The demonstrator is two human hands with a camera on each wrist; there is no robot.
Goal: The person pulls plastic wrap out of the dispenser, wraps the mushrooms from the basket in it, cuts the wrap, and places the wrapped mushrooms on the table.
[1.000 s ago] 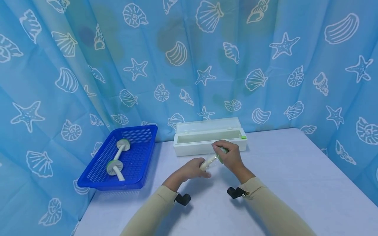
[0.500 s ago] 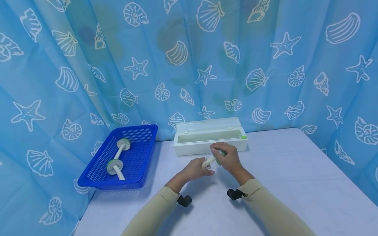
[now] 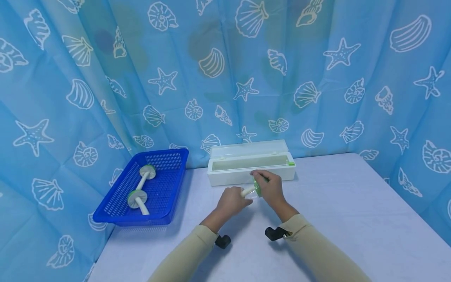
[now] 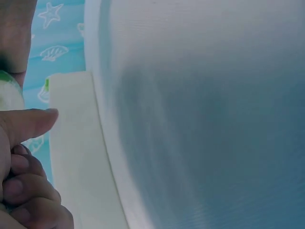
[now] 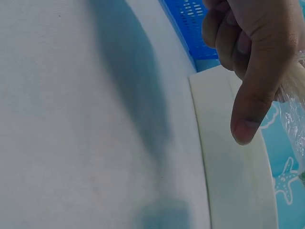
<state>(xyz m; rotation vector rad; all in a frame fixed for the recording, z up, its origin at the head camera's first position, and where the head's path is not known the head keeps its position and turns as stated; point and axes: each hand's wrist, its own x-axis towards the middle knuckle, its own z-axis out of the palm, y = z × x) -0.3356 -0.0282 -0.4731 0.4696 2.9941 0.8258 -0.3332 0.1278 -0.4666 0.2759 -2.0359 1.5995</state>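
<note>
In the head view, a mushroom-shaped toy (image 3: 248,191) with a white stem and green cap (image 3: 258,188) is held between both hands over the table, in front of the white box. Clear plastic film (image 5: 291,124) clings around its stem. My left hand (image 3: 230,201) grips the stem, its fingers curled and the thumb stretched out in the right wrist view. With fingers bent at the green cap, my right hand (image 3: 272,188) holds the other end. Its fingers hide part of the cap.
An open white box (image 3: 251,177) with its lid tipped back and a green tab at one corner stands at the table's rear. To the left is a blue mesh basket (image 3: 165,196) with two similar mushroom-shaped toys (image 3: 137,199). A shell-print curtain (image 3: 225,98) hangs behind.
My left hand has shifted slightly right and up along the stem, closer to the right hand. The fingers of the right hand have moved a little around the cap.
</note>
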